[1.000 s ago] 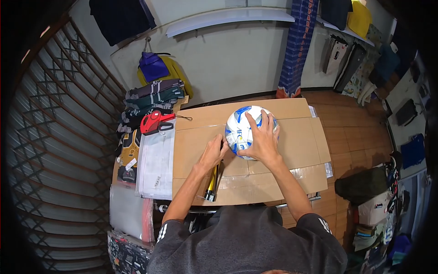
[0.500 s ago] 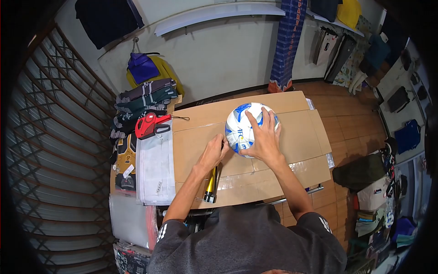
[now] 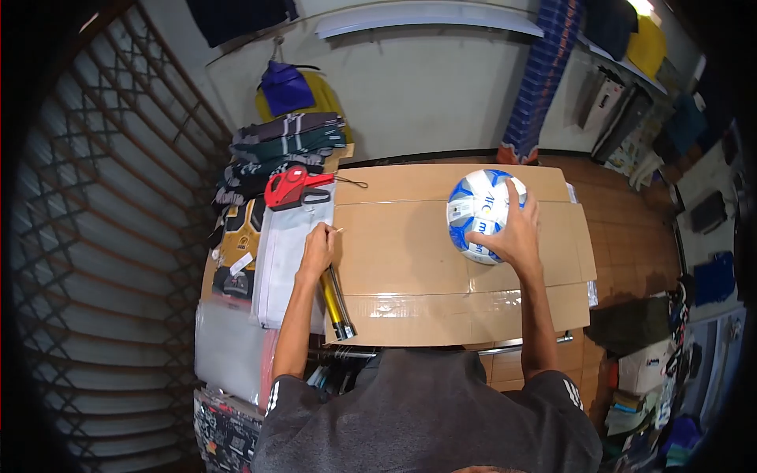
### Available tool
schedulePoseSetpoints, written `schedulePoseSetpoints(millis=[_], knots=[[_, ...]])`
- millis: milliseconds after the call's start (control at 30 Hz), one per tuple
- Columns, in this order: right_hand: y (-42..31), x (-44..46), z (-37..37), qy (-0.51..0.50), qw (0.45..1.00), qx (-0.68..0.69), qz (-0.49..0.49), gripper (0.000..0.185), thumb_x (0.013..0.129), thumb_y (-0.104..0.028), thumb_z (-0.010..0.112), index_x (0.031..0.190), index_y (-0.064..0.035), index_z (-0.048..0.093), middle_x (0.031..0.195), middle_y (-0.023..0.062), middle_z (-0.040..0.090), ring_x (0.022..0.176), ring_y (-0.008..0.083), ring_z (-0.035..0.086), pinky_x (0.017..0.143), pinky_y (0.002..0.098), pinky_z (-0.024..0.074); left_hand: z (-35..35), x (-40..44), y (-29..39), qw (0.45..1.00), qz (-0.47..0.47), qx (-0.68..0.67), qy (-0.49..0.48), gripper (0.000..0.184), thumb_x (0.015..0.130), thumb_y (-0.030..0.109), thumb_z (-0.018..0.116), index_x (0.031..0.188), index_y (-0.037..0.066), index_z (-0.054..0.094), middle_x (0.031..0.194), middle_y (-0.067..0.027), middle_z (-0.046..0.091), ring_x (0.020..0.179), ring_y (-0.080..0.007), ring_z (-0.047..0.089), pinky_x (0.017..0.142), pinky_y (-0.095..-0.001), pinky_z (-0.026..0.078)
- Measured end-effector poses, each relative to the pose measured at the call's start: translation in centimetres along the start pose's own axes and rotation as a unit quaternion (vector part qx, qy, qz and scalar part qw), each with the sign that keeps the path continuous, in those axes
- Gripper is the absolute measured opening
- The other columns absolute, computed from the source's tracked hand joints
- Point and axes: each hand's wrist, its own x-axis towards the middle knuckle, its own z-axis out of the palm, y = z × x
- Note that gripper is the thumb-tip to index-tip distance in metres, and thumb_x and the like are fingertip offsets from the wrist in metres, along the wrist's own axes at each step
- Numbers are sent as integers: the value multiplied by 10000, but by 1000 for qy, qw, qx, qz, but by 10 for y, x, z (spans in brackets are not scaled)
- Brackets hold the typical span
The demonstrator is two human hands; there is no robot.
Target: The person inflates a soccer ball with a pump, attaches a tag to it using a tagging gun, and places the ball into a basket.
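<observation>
A white, blue and grey soccer ball rests on the cardboard sheet, right of its middle. My right hand grips the ball from the right and near side, fingers curved over it and thumb in front. My left hand is closed in a pinch at the cardboard's left edge, apart from the ball. A thin pale needle-like piece pokes out between its fingertips; the rest is hidden. Just below that hand lies a yellow and black hand pump, its upper end partly covered by my wrist.
A red tape dispenser sits beyond my left hand on white plastic packs. Folded dark clothes are stacked at the back left. A metal lattice gate stands to the left. Bags and clothes line the right side.
My left hand has moved left, away from the ball, to beside the pump. The ball has turned under my right hand, which still holds it. The camera view has shifted.
</observation>
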Motion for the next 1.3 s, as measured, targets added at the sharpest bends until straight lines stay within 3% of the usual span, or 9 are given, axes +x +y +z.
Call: schedulePoseSetpoints(millis=[267,400,533,633,733,867,1000,1167,1300], knots=[[-10,-10,10,8,999,-39,-8,1348,516,-484,997,1663,-166,364,1618,320,321,1497,536,322,1136,696,381,-14,-9,-64,993,-76,69,52,100,918,50,761,989,-13,731,930,-234,754,907,-414,741,829,-474,581],[-9,-13,11,21,999,-38,-18,1335,531,-501,977,1669,-178,358,1628,329,314,1507,552,307,1152,701,355,-18,-3,-49,966,-60,232,100,394,846,329,860,1109,59,745,973,-188,737,943,-432,714,867,-469,572],[-8,-16,13,30,998,-40,-23,1333,539,-508,977,1671,-182,354,1639,339,304,1512,567,297,1161,706,341,-22,52,-71,963,-238,34,125,815,847,516,858,1302,-108,598,1184,-272,728,1027,-448,734,946,-490,569],[-7,-19,13,31,999,-35,-24,1335,545,-516,981,1673,-184,348,1647,342,295,1519,574,283,1162,716,332,9,99,-126,906,-299,142,263,992,834,496,883,1337,-221,417,1105,-329,737,1036,-409,761,971,-461,586],[-8,-21,14,34,999,-34,-18,1346,543,-523,990,1674,-187,342,1657,344,283,1531,575,265,1158,731,325,6,122,-131,900,-384,-13,205,1169,821,398,925,1416,-291,192,939,-268,776,774,-322,807,702,-400,672],[-9,-24,17,38,999,-38,1,1363,536,-535,1000,1676,-191,337,1669,348,266,1546,581,237,1148,758,316,-5,132,-95,855,-428,-189,222,1071,775,148,904,1410,-257,143,958,-290,753,713,-310,799,582,-362,681],[-12,-27,14,37,998,-49,1,1385,532,-540,1006,1687,-176,335,1661,377,270,1535,595,261,1188,716,303,-1,150,-116,829,-464,-190,248,754,759,14,833,1270,-271,357,1028,-284,708,803,-375,799,595,-396,709],[-7,-31,12,24,1000,-16,6,1369,557,-558,1015,1692,-212,332,1686,342,229,1563,597,193,1164,803,246,-9,123,-114,845,-369,-359,143,253,847,-139,683,1085,-58,658,985,-154,671,765,-312,747,723,-440,733],[-8,-34,10,19,1000,1,1,1319,600,-549,1008,1685,-207,342,1692,327,222,1568,605,171,1167,830,199,-20,84,-79,867,-309,-385,67,368,861,-114,702,1204,13,658,1083,-110,716,914,-261,762,780,-352,691]])
